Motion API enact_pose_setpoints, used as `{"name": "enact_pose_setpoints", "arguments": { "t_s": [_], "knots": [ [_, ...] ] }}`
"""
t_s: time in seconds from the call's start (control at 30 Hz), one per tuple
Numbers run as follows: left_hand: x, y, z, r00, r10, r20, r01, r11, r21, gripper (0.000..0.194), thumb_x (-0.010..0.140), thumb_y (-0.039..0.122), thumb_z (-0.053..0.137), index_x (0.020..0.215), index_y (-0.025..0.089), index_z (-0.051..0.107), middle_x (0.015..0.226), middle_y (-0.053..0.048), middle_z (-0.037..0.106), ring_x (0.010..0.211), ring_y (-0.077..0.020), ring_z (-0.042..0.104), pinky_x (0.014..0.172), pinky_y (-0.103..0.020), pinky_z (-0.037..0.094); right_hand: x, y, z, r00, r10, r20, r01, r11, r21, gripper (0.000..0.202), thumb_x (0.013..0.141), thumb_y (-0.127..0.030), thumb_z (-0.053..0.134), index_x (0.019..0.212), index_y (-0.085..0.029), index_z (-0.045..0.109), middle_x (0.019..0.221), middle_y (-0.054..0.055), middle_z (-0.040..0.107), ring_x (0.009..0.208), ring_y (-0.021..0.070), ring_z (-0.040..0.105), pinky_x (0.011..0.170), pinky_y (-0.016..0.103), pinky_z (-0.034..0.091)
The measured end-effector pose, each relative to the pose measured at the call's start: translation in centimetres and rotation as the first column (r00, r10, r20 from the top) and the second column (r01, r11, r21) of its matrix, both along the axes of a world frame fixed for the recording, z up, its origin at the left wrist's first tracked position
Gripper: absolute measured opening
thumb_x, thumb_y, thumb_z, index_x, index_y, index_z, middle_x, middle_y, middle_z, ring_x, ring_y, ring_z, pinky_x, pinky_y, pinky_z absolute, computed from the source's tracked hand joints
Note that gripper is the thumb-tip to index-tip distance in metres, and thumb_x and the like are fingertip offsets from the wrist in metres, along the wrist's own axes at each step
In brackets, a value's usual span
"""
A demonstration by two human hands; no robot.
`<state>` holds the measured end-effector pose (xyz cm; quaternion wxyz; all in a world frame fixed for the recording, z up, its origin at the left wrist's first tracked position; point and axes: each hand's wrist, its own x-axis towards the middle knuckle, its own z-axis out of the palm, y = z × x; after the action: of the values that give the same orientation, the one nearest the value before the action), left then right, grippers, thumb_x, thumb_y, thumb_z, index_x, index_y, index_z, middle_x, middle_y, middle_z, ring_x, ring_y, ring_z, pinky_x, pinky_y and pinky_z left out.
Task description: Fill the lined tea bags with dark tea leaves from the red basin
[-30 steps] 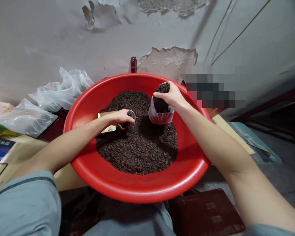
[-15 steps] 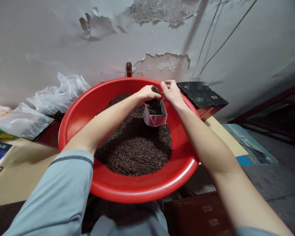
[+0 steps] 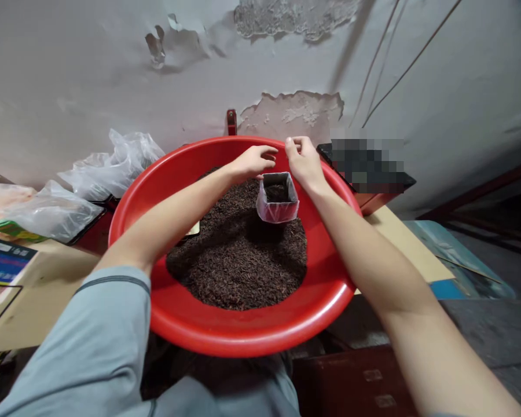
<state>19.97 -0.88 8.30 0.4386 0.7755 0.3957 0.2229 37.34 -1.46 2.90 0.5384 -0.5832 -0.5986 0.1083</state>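
A large red plastic basin [image 3: 238, 341] holds a heap of dark brown loose leaves [image 3: 238, 269] that look like dried tea. Over the back right of the heap is a small square box [image 3: 278, 212] with thin clear plastic around it and some dark leaves inside. My left hand [image 3: 254, 161] is just left of and above the box's opening, fingers apart and nothing in them. At the box's back right corner, by the basin rim, my right hand [image 3: 304, 161] has its fingers curled together; what they grip is hidden. A pale flat piece [image 3: 194, 230] shows beside my left forearm.
Clear plastic bags [image 3: 117, 165] stand at the left, near printed packaging [image 3: 4, 260]. Behind the right rim sits a dark box [image 3: 369, 171], partly blurred out. Cardboard [image 3: 410, 246] lies to the right. A peeling wall [image 3: 113, 87] rises behind.
My left hand has let go of a clump of dark leaves into the box and lifted back to the left with its fingers spread. My right hand stays by the box.
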Motion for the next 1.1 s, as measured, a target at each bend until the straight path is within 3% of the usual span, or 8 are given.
{"name": "enact_pose_setpoints", "arguments": {
  "t_s": [0.1, 0.2, 0.27, 0.33, 0.43, 0.63, 0.87, 1.1],
  "knots": [
    [-4.8, -0.3, -1.1, 0.959, -0.079, -0.273, 0.107, 0.990, 0.089, 0.072, 0.091, 0.029, 0.063, 0.160, 0.015, 0.045, 0.155, -0.018, 0.058, 0.136, -0.0291, 0.059, 0.110, -0.040, 0.050, -2.8, -1.9, -0.1, 0.988, 0.107, 0.115, -0.116, 0.990, 0.077, 0.046, 0.104, -0.057, 0.046, 0.126, -0.019, 0.060, 0.127, 0.016, 0.067, 0.118, 0.0272, 0.066, 0.110, 0.050, 0.050],
    [-9.3, -2.1, -3.9, 0.707, -0.245, -0.663, 0.287, 0.957, -0.047, 0.109, 0.077, 0.048, 0.077, 0.168, 0.014, 0.028, 0.167, -0.018, 0.043, 0.149, -0.0350, 0.048, 0.123, -0.041, 0.038, -6.9, -4.8, -1.1, 0.850, 0.444, 0.285, -0.402, 0.895, -0.194, 0.052, 0.102, -0.055, 0.050, 0.138, -0.019, 0.060, 0.136, 0.017, 0.066, 0.126, 0.0297, 0.063, 0.114, 0.051, 0.049],
    [-11.4, -4.2, -6.3, 0.472, -0.357, -0.806, 0.328, 0.920, -0.216, 0.132, 0.066, 0.060, 0.084, 0.172, 0.016, 0.018, 0.176, -0.018, 0.022, 0.159, -0.0400, 0.031, 0.128, -0.046, 0.030, -9.4, -6.9, -2.6, 0.610, 0.725, 0.320, -0.470, 0.656, -0.590, 0.076, 0.093, -0.061, 0.063, 0.150, -0.012, 0.053, 0.152, 0.023, 0.056, 0.141, 0.0361, 0.055, 0.120, 0.051, 0.043],
    [-12.5, -6.7, -8.4, 0.290, -0.381, -0.878, 0.281, 0.911, -0.302, 0.146, 0.061, 0.069, 0.086, 0.172, 0.016, 0.008, 0.177, -0.020, 0.003, 0.163, -0.0458, 0.013, 0.130, -0.056, 0.022, -11.4, -8.8, -4.5, 0.401, 0.891, 0.213, -0.277, 0.340, -0.899, 0.119, 0.076, -0.071, 0.078, 0.164, -0.005, 0.033, 0.171, 0.029, 0.029, 0.156, 0.0430, 0.037, 0.127, 0.051, 0.034],
    [-12.9, -9.8, -10.1, 0.230, -0.370, -0.900, 0.243, 0.917, -0.315, 0.153, 0.056, 0.068, 0.092, 0.173, 0.021, 0.005, 0.177, -0.021, -0.001, 0.162, -0.0512, 0.004, 0.127, -0.067, 0.021, -13.1, -10.7, -6.8, 0.309, 0.946, 0.096, -0.001, 0.101, -0.995, 0.160, 0.054, -0.081, 0.085, 0.170, -0.002, 0.008, 0.174, 0.032, 0.001, 0.160, 0.0467, 0.021, 0.129, 0.054, 0.030],
    [-12.4, -11.5, -10.4, 0.347, -0.305, -0.887, 0.325, 0.926, -0.191, 0.149, 0.043, 0.055, 0.103, 0.169, 0.020, 0.030, 0.167, -0.031, 0.035, 0.148, -0.0579, 0.039, 0.121, -0.075, 0.025, -14.2, -11.8, -6.1, 0.308, 0.937, 0.163, -0.029, 0.181, -0.983, 0.161, 0.033, -0.050, 0.103, 0.164, 0.004, 0.027, 0.165, 0.038, 0.031, 0.149, 0.0498, 0.045, 0.119, 0.048, 0.046],
    [-12.5, -11.1, -11.3, 0.387, -0.401, -0.830, 0.506, 0.845, -0.172, 0.132, 0.052, 0.055, 0.096, 0.161, 0.008, 0.039, 0.158, -0.031, 0.045, 0.142, -0.0477, 0.048, 0.119, -0.051, 0.041, -14.5, -12.4, -6.3, 0.253, 0.938, 0.238, 0.011, 0.243, -0.970, 0.138, 0.054, -0.037, 0.097, 0.164, 0.006, 0.026, 0.163, 0.038, 0.035, 0.144, 0.0461, 0.052, 0.116, 0.045, 0.049],
    [-11.2, -12.1, -10.0, 0.354, -0.403, -0.844, 0.418, 0.875, -0.243, 0.125, 0.057, 0.055, 0.094, 0.159, 0.008, 0.038, 0.155, -0.029, 0.049, 0.139, -0.0432, 0.053, 0.115, -0.044, 0.045, -14.3, -13.9, -5.7, 0.237, 0.934, 0.269, -0.002, 0.277, -0.961, 0.127, 0.062, -0.036, 0.094, 0.164, 0.002, 0.029, 0.159, 0.035, 0.043, 0.137, 0.0444, 0.059, 0.112, 0.042, 0.053]
  ]
}}
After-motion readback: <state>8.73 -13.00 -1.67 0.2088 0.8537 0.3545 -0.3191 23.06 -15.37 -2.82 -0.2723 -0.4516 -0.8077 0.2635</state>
